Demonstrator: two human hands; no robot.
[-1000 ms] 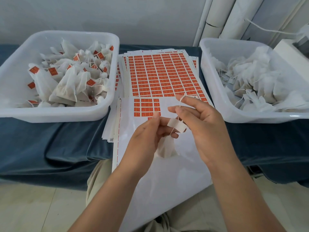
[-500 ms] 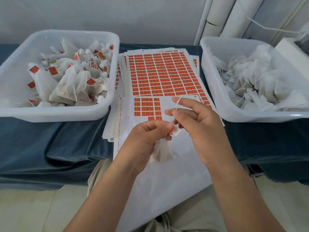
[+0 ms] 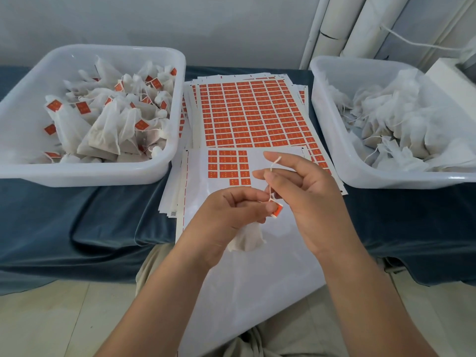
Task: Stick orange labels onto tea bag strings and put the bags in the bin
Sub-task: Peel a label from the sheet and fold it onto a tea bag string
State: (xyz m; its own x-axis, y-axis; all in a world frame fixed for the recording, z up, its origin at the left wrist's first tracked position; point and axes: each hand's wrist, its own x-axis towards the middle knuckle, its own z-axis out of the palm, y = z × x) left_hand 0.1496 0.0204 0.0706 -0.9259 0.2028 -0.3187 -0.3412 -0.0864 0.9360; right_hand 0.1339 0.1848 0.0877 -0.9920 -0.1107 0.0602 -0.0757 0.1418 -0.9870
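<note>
My left hand [image 3: 231, 212] pinches a small orange label [image 3: 277, 210] folded onto a tea bag string [image 3: 273, 173], and the white tea bag [image 3: 247, 238] hangs below its fingers. My right hand [image 3: 304, 197] holds the string's upper part between its fingers, with the loose end sticking up past the index finger. Both hands hover over a nearly used label sheet [image 3: 231, 279] with a few orange labels [image 3: 228, 163] left at its top. The left white bin [image 3: 85, 173] holds labelled tea bags [image 3: 108, 124].
A full sheet of orange labels [image 3: 252, 114] lies on a stack between the bins. The right white bin [image 3: 332, 140] holds unlabelled tea bags [image 3: 401, 119]. A blue cloth [image 3: 90, 228] covers the table. White pipes [image 3: 334, 19] stand at the back right.
The label, seen white side up a second ago, has been folded over the string and now shows orange. My left thumb and fingers have closed on it. Both hands stayed in place.
</note>
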